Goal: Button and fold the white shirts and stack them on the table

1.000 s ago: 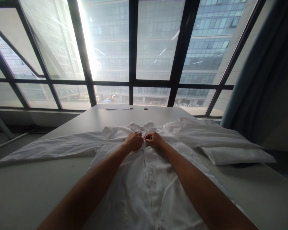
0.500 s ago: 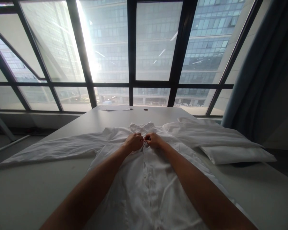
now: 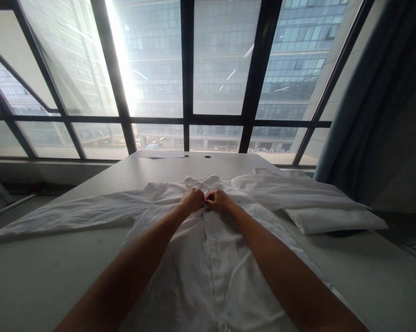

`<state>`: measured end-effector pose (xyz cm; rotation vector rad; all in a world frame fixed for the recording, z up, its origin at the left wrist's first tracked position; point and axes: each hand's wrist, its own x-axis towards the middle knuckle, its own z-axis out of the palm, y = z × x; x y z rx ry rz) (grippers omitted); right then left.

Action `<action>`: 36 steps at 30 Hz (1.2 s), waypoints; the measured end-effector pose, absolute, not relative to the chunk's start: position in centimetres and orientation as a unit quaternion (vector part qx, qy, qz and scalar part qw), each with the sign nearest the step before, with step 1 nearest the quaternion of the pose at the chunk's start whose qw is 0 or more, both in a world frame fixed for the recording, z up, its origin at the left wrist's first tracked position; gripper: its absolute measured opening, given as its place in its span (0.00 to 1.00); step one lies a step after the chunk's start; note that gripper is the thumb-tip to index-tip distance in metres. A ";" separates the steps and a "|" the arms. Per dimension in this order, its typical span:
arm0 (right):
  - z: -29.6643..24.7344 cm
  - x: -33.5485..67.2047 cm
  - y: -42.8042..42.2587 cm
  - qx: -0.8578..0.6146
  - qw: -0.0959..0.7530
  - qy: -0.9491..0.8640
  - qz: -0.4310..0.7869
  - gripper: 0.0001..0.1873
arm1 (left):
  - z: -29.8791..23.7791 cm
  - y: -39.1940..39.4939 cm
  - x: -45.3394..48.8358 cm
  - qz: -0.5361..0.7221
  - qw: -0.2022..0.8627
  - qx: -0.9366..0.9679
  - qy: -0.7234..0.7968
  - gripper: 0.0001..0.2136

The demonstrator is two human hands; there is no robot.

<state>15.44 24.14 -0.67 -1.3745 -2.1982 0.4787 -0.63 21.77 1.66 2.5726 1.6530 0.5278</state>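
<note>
A white button-up shirt lies spread front side up, its collar away from me and its sleeves stretched out to both sides. My left hand pinches the front edge just below the collar. Right beside it, my right hand pinches the same front strip, fingertips almost touching the left ones. Both hands are closed on the cloth. Whatever button or buttonhole lies between the fingers is hidden. Lower on the strip a small button shows.
The shirt rests on a white table. Under the right sleeve lies a folded white bundle. White paper is at the far edge near a round hole. Beyond stand windows; a dark curtain hangs at right.
The view has shifted slightly, so everything sits a little further left and up. Both hands keep their pinch at the same place on the shirt front.
</note>
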 end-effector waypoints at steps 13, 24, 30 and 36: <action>-1.4 15.7 25.1 -0.496 0.286 -0.783 0.244 0.08 | -1.1 23.0 -2.1 0.279 0.059 0.840 0.461 0.06; -1.8 15.4 25.4 -0.456 0.369 -0.757 0.286 0.11 | -2.0 23.9 -2.3 0.389 0.103 0.788 0.466 0.05; -1.3 15.3 25.1 -0.501 0.335 -0.758 0.249 0.09 | -2.0 23.8 -2.1 0.378 0.081 0.791 0.474 0.05; -0.4 15.0 24.6 -0.503 0.336 -0.703 0.373 0.10 | -1.6 23.6 -2.0 0.396 0.096 0.779 0.477 0.04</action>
